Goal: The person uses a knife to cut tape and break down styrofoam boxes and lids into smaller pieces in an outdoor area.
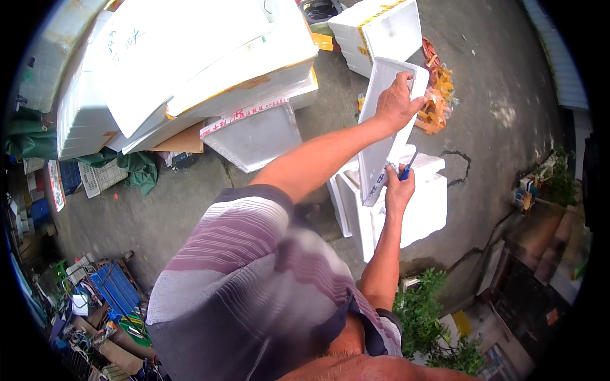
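My left hand (397,101) grips the top edge of a white foam lid (381,133), which stands tilted on end. The lid's lower end rests on an open white foam box (419,203) on the concrete ground. My right hand (399,189) is at the lid's lower right edge and holds a blue pen-like tool (406,167), tip pointing up. Blue marks show on the lid close to that hand. My striped shirt fills the lower middle of the view.
A tall pile of white foam boxes (190,63) stands at the upper left, and another taped foam box (381,28) at the top. Orange scraps (435,101) lie beyond the lid. Green plants (426,311) grow at lower right, blue crates (114,289) at lower left.
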`<state>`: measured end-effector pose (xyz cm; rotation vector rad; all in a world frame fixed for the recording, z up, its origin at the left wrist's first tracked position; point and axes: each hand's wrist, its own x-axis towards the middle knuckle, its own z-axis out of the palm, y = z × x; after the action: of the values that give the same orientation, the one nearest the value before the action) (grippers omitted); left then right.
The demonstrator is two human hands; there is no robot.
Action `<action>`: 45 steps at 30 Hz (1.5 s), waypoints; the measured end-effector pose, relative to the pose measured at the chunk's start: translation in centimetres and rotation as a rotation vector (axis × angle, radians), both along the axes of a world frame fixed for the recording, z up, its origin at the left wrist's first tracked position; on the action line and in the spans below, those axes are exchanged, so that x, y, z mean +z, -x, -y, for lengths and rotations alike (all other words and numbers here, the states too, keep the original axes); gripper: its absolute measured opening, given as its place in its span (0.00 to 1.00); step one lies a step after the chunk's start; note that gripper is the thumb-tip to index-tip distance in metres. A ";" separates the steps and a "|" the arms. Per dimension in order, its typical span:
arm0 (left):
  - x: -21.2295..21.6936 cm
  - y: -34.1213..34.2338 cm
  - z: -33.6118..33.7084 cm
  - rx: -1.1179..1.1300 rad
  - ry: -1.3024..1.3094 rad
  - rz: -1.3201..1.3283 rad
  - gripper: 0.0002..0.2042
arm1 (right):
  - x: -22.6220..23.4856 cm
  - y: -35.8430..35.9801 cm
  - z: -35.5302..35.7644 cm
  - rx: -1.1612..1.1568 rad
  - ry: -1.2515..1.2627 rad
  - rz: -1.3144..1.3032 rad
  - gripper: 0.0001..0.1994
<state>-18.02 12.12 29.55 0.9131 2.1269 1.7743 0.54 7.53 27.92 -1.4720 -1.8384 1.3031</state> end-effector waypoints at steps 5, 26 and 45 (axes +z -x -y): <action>-3.0 -2.8 3.3 -0.117 0.191 0.061 0.38 | -1.4 2.0 0.4 -0.020 0.132 -0.238 0.11; -11.1 11.0 7.2 -0.217 0.619 0.220 0.25 | -6.8 -4.2 11.5 -0.028 0.443 0.024 0.11; -4.1 17.1 2.2 -0.153 0.574 0.347 0.21 | -7.6 -19.8 6.0 -0.694 0.567 -0.283 0.07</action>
<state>-35.12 9.91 25.40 0.5485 2.0858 1.0554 20.31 1.54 20.28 -1.8419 -0.6792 1.5928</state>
